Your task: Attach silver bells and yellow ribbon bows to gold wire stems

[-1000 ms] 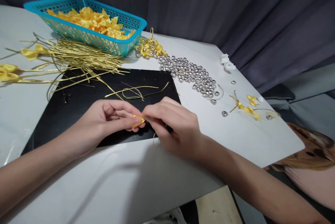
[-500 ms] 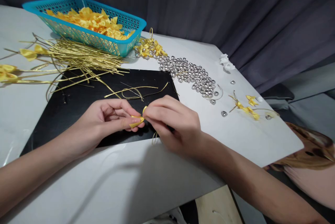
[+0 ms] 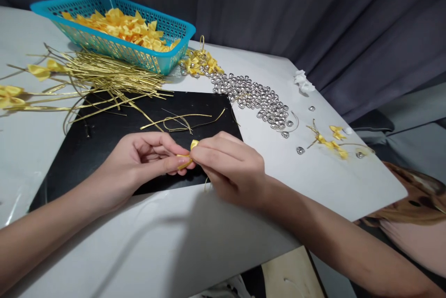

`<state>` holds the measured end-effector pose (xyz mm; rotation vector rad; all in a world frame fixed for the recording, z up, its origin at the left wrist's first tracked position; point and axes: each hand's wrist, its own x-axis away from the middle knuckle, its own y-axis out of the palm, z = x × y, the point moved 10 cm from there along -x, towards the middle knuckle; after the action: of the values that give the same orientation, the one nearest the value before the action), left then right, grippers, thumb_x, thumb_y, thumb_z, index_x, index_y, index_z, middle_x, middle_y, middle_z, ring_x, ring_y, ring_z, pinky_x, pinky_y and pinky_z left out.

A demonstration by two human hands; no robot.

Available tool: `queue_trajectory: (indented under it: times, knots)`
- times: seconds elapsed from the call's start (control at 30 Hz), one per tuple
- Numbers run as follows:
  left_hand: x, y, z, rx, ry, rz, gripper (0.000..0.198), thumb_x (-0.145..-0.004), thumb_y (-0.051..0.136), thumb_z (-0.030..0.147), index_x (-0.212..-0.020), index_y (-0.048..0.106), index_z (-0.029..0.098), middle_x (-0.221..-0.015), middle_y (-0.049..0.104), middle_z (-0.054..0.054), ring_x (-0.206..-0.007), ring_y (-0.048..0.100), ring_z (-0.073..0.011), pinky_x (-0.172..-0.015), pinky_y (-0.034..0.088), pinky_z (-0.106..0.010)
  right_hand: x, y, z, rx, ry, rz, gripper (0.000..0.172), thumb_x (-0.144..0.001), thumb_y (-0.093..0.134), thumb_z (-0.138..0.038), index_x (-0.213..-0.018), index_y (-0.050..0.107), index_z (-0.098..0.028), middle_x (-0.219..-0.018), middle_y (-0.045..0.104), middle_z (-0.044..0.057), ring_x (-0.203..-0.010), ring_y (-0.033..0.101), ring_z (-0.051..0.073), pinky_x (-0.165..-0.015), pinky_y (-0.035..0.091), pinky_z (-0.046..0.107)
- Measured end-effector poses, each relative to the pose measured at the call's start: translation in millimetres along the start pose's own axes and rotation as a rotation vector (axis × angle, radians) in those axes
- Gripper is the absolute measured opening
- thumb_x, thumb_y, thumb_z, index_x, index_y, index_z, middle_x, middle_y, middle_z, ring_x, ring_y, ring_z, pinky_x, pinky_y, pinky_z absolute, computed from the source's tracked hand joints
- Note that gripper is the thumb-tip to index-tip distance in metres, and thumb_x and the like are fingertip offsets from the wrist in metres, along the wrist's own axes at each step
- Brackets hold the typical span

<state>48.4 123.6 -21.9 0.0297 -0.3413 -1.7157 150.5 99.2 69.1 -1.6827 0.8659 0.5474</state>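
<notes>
My left hand and my right hand meet over the near edge of a black mat. Both pinch a small yellow ribbon bow between thumb and fingertips. A thin gold cord hangs from under my right hand. A few loose gold cords lie on the mat just beyond my fingers.
A blue basket of yellow bows stands at the back left. A heap of gold cords lies in front of it. Silver beads spread to the right, with finished bows near the table's right edge. White scrap lies farther back.
The bow has been turned slightly between my fingertips, and one yellow end now sticks up above my right thumb. Both hands stay in about the same place.
</notes>
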Motion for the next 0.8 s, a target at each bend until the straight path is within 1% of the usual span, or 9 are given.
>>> queue_trajectory:
  times: [0.1,0.2,0.27,0.5,0.53,0.67,0.73,0.8]
  knots:
    - [1.0,0.4,-1.6,0.040,-0.017,0.006,0.006,-0.067,0.080,0.023,-0.068,0.074,0.022,-0.061,0.073,0.004,-0.058,0.066,-0.0039,-0.056,0.048,-0.005,0.0,0.1,0.8,-0.003,-0.006,0.025,0.019,-0.086,0.044,-0.001,-0.088,0.058,-0.014,-0.079,0.064,0.004,-0.073,0.058,0.010,-0.070,0.050,0.023]
    - [0.7,0.3,-1.2,0.036,-0.013,0.012,0.007,-0.066,0.080,0.022,-0.068,0.074,0.020,-0.064,0.075,0.002,-0.059,0.068,-0.0057,-0.057,0.049,-0.007,0.0,-4.8,4.9,-0.009,0.041,0.079,0.017,-0.086,0.046,-0.004,-0.084,0.058,-0.015,-0.077,0.065,0.003,-0.073,0.059,0.010,-0.070,0.051,0.024]
    - [0.3,-0.1,-0.2,0.038,-0.001,0.014,0.007,-0.065,0.080,0.020,-0.067,0.073,0.020,-0.062,0.074,0.002,-0.058,0.067,-0.0061,-0.056,0.050,-0.008,-0.3,-8.0,5.8,-0.029,0.063,0.101,0.015,-0.085,0.048,-0.005,-0.083,0.058,-0.016,-0.075,0.065,0.003,-0.072,0.060,0.010,-0.070,0.052,0.024]
    - [0.2,-1.4,0.8,0.007,-0.001,0.032,0.009,-0.063,0.080,0.019,-0.063,0.071,0.019,-0.059,0.071,0.003,-0.054,0.063,-0.0058,-0.053,0.048,-0.010,-2.3,-16.9,4.2,-0.069,0.067,0.143,0.006,-0.082,0.056,-0.009,-0.082,0.057,-0.015,-0.073,0.065,0.003,-0.069,0.058,0.010,-0.067,0.051,0.022]
    - [0.0,-0.9,1.3,0.001,0.001,0.033,0.010,-0.063,0.080,0.019,-0.062,0.071,0.019,-0.059,0.071,0.003,-0.054,0.063,-0.0057,-0.052,0.048,-0.010,-2.2,-16.8,4.3,-0.074,0.065,0.142,0.005,-0.081,0.058,-0.010,-0.083,0.058,-0.014,-0.074,0.065,0.003,-0.070,0.058,0.010,-0.067,0.051,0.022]
    - [-0.7,0.9,2.1,-0.020,0.000,0.029,0.010,-0.063,0.080,0.018,-0.061,0.071,0.021,-0.059,0.071,0.004,-0.053,0.061,-0.0049,-0.051,0.046,-0.009,-0.4,-14.4,1.7,-0.077,0.036,0.120,0.009,-0.079,0.064,-0.012,-0.086,0.060,-0.013,-0.077,0.066,0.004,-0.071,0.060,0.009,-0.065,0.051,0.019]
    - [-0.5,0.6,2.4,-0.041,0.005,0.031,0.010,-0.062,0.080,0.018,-0.060,0.071,0.021,-0.059,0.071,0.004,-0.052,0.060,-0.0049,-0.050,0.046,-0.009,0.5,-13.1,-1.6,-0.018,0.013,0.095,0.007,-0.080,0.061,-0.010,-0.085,0.060,-0.014,-0.077,0.065,0.003,-0.068,0.058,0.008,-0.062,0.049,0.018]
    - [0.4,-1.4,3.3,-0.071,0.015,0.051,0.010,-0.061,0.080,0.018,-0.060,0.071,0.022,-0.060,0.071,0.003,-0.052,0.061,-0.0056,-0.050,0.046,-0.011,0.5,-10.9,-5.7,0.070,-0.017,0.049,0.010,-0.081,0.056,-0.006,-0.084,0.058,-0.015,-0.073,0.064,0.002,-0.067,0.056,0.009,-0.059,0.047,0.019]
